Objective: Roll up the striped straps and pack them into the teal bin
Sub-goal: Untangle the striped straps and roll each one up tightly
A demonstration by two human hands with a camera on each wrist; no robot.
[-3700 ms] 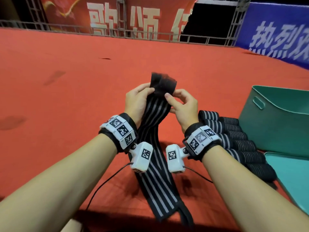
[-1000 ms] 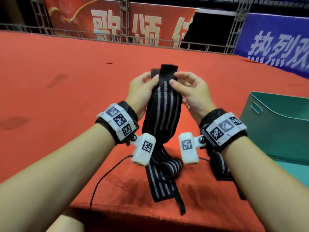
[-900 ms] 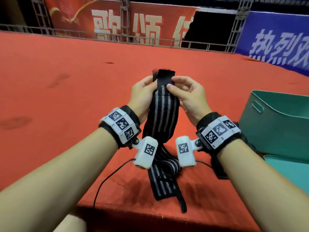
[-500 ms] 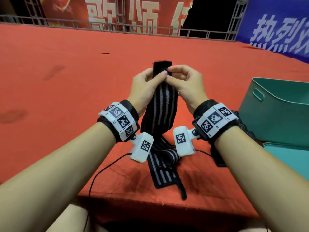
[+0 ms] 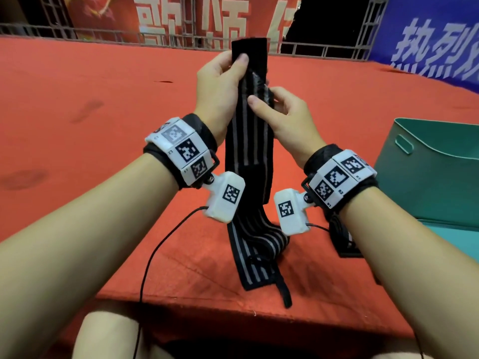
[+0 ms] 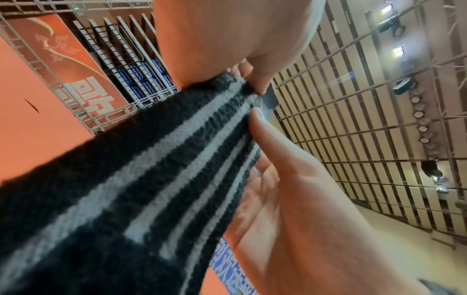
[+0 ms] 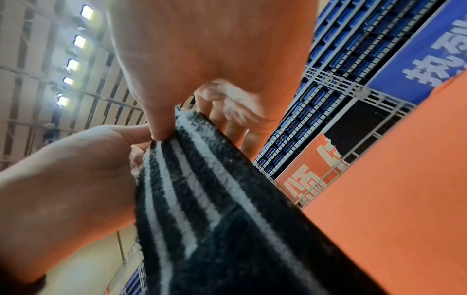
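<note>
While pinched upright by both hands' fingers (image 5: pixel 239 59), black grey-striped strap (image 5: pixel 248 141), tail crumpled below.

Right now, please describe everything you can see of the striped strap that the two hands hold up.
The striped strap is a long black band of ribbed, knitted-looking fabric with grey stripes along it and a plain black end at the top. It is not rolled yet. The left hand pinches it near the top, the right hand slightly lower. It hangs down, and its lower end lies crumpled on the red table.
</note>
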